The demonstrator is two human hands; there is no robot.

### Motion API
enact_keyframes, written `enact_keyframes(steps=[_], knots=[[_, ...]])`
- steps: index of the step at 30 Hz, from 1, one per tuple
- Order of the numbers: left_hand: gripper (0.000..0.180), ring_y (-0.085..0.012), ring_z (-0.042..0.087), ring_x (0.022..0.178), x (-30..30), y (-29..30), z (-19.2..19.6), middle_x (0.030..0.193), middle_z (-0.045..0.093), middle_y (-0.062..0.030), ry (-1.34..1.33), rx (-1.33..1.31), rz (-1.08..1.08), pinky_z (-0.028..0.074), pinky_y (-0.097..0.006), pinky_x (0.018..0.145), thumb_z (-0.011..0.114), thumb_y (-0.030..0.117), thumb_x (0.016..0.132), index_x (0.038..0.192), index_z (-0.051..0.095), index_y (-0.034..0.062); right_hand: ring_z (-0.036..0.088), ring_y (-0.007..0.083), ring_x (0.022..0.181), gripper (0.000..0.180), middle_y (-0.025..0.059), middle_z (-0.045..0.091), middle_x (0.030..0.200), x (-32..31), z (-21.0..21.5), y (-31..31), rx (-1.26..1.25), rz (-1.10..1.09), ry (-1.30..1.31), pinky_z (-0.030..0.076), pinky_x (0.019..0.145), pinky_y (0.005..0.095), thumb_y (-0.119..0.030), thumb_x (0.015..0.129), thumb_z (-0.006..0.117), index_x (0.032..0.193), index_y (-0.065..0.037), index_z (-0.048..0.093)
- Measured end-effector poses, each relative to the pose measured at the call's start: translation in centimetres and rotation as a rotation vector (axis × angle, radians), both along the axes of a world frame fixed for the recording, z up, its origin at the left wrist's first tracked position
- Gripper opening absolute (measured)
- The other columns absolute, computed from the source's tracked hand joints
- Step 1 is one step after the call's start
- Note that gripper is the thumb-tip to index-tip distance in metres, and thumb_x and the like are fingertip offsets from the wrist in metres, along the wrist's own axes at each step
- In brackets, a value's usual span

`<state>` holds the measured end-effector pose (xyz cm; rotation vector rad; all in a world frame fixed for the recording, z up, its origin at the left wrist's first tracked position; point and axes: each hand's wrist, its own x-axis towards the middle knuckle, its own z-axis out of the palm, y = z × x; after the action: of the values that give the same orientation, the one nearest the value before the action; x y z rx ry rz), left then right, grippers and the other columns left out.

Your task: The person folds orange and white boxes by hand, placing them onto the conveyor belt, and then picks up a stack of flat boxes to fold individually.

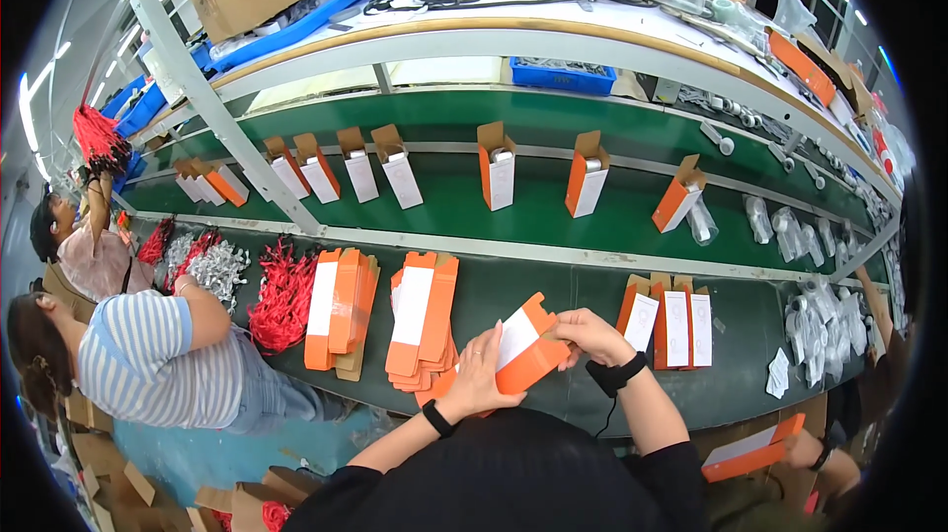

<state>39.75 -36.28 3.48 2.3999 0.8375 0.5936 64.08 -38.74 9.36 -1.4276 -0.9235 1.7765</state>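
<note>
An orange and white folding carton point(528, 359) is tilted in front of me, near the bench edge. My left hand point(477, 379) grips its lower left side, thumb across the front. At its upper right end, my right hand point(590, 335) pinches the end flaps; the fingertips are partly hidden. Just left of it lies a stack of flat orange and white cartons point(434, 310), and beyond that another flat stack point(346, 310). To the right stand several formed cartons point(675, 330) with brown flaps.
Open cartons point(497, 172) holding white items stand along the green conveyor point(444, 182). Red-wired parts point(281, 300) pile up at left, near a person in a striped shirt point(163, 359). Clear-bagged parts point(825, 330) lie at right. Another person's hand point(805, 450) holds a carton at lower right.
</note>
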Motion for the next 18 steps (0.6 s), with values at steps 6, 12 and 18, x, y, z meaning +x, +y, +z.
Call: enact_keyframes(steps=[6, 12, 18], knots=[[0.117, -0.0418, 0.037, 0.12, 1.4, 0.1, 1.2, 0.133, 0.034, -0.0246, -0.167, -0.003, -0.163, 0.034, -0.048, 0.102, 0.084, 0.03, 0.055, 0.144, 0.015, -0.0026, 0.062, 0.0137, 0.047, 0.031, 0.0085, 0.066, 0.078, 1.2, 0.8, -2.4, -0.056, 0.08, -0.084, 0.047, 0.041, 0.0197, -0.014, 0.084, 0.059, 0.109, 0.003, 0.058], [0.087, -0.0387, 0.044, 0.108, 2.8, -0.2, 1.0, 0.121, 0.044, -0.0208, -0.075, 0.034, -0.235, 0.039, -0.047, 0.093, 0.074, 0.007, 0.065, 0.141, 0.031, 0.0008, 0.057, 0.0098, 0.046, 0.035, 0.0069, 0.065, 0.076, 2.1, -4.6, -4.7, -0.034, -0.159, -0.282, 0.047, 0.042, 0.0217, -0.016, 0.088, 0.058, 0.12, -0.001, 0.054], [0.088, -0.039, 0.041, 0.108, 6.7, -0.5, -1.1, 0.117, 0.04, -0.0192, -0.045, 0.333, 0.167, 0.032, -0.048, 0.093, 0.073, 0.005, 0.064, 0.14, 0.029, -0.0003, 0.049, 0.0183, 0.114, 0.051, 0.0102, 0.047, 0.131, -3.0, -3.3, -4.9, 0.239, -0.774, 0.237, 0.043, 0.093, 0.0371, -0.027, 0.098, 0.043, 0.143, -0.008, 0.029]])
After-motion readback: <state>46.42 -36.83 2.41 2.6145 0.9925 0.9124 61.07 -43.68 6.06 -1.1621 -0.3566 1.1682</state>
